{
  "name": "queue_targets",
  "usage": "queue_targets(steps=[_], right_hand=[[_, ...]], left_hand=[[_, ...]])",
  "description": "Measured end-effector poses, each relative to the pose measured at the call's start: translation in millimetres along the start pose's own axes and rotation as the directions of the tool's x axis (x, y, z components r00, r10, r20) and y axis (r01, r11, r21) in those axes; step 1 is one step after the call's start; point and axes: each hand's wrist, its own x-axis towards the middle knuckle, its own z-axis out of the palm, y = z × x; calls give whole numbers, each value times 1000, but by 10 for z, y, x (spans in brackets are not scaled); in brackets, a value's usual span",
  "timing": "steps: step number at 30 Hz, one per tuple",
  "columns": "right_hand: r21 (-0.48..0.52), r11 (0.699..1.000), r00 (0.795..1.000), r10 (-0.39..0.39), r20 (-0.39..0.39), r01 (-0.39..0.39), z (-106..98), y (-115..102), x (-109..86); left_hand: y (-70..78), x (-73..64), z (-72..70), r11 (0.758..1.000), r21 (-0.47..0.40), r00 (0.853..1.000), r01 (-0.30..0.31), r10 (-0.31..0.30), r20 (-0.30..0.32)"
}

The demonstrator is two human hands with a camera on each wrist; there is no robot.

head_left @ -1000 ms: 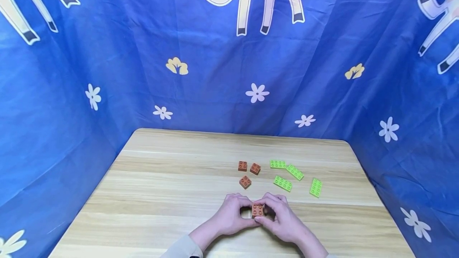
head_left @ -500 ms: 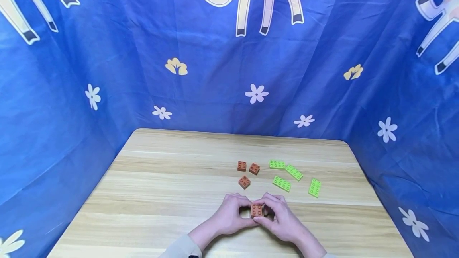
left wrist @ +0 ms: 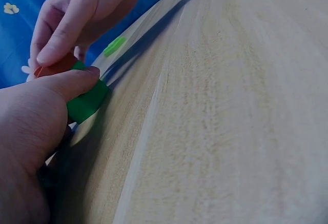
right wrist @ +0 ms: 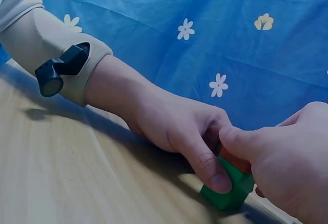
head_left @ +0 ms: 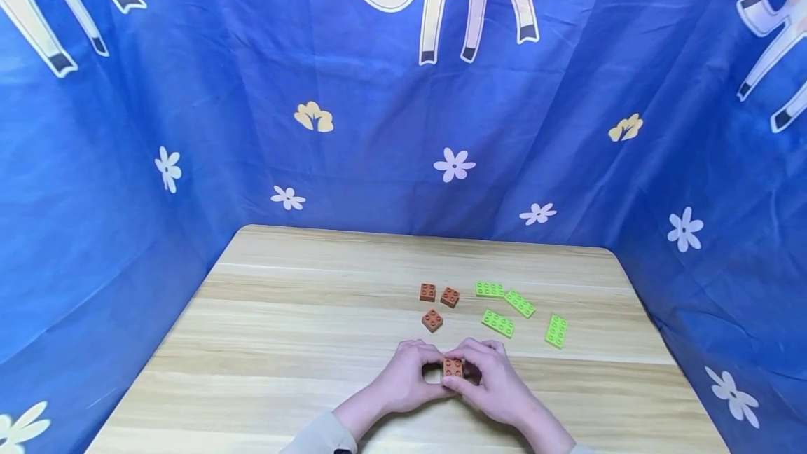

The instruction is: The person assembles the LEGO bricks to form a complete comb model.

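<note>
Near the table's front, both hands meet at one small stack. A reddish-brown brick point(head_left: 452, 368) with studs on top sits over a green block point(right wrist: 225, 196), which the head view hardly shows. My left hand point(head_left: 410, 380) grips the green block, its thumb on the near side, as the left wrist view shows. My right hand point(head_left: 494, 380) pinches the brown brick between thumb and fingers. Whether brick and block are fully pressed together is hidden by the fingers. The block stands on or just above the tabletop; I cannot tell which.
Beyond the hands lie three loose brown bricks, the closest brown brick point(head_left: 432, 320) turned at an angle. To their right are several flat lime-green bricks, one lime-green brick point(head_left: 556, 331) farther right. Blue printed cloth point(head_left: 378, 181) stands around the wooden table point(head_left: 284, 314).
The right thumb has shifted slightly up onto the near edge of the brown brick. Otherwise the hands and the loose bricks stay in place.
</note>
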Motion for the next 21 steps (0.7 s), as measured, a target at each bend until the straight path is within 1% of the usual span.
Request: queue_targets(steps=[5,10,13,17,21], right_hand=[[-9,999,999,-35,-18,35,-13,-5,47],[-7,999,999,-35,-12,35,-26,22,51],[-15,999,999,-45,-30,45,-8,48,35],[-39,996,995,-79,-58,77,35,86,27],[-57,995,995,-81,-63,78,65,102,12]], left_hand=[[10,9,-2,1000,-8,1000,11,-11,1],[27,20,-11,1000,-12,1000,18,-18,4],[31,24,-13,1000,-10,1000,16,-16,5],[24,19,-11,1000,-6,1000,20,-20,3],[19,6,-1,999,-8,999,32,-32,5]])
